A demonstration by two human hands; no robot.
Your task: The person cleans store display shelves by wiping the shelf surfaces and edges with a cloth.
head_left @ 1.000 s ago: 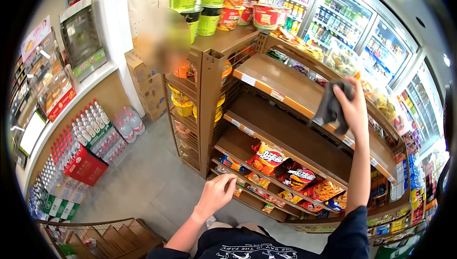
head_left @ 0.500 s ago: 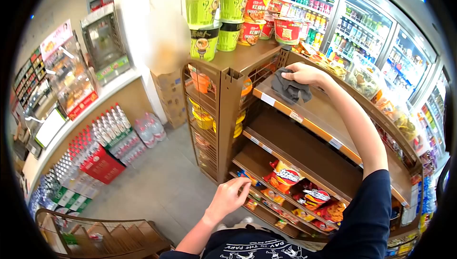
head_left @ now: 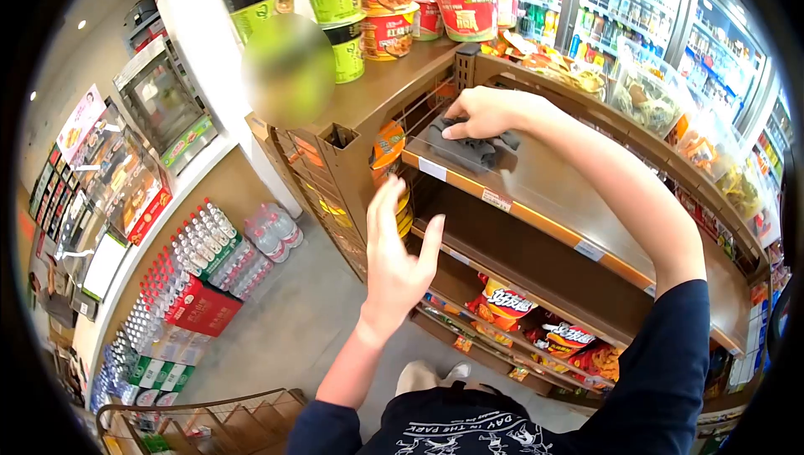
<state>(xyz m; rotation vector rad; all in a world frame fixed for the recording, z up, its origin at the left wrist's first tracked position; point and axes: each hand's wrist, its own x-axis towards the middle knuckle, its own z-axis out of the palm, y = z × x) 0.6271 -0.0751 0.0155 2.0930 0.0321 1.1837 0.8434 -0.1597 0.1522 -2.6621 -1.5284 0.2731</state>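
1. Cloth position: the grey cloth (head_left: 473, 152) lies on the top shelf (head_left: 578, 180), at the shelf's left end, near the corner post (head_left: 466, 68).
2. Right grip: my right hand (head_left: 496, 112) is closed on the cloth from above. Thumb and forefinger show at its upper side; the fingers behind them are hidden, so I cannot tell how they are set.
3. Cloth relative to grip: the cloth lies directly beneath my right hand. One part juts past the fingertips toward the left end; another shows below the palm, on the side toward the right end. It is bunched, with no clear long axis.
4. Governing relation: the shelf's long axis runs from the corner post away to my right. With the cloth at the left end, I judge that most of the shelf's length lies to the right of the grip, on the forearm side, and that there is little room to the left.
5. Left grip: my left hand (head_left: 395, 269) is raised with thumb and fingers apart, holding nothing. It is outside the front edge (head_left: 536, 210), nearest the shelf's left corner and apart from the cloth.
6. Nearer hand: the right, already in contact. Its forearm crosses above the shelf from the right.
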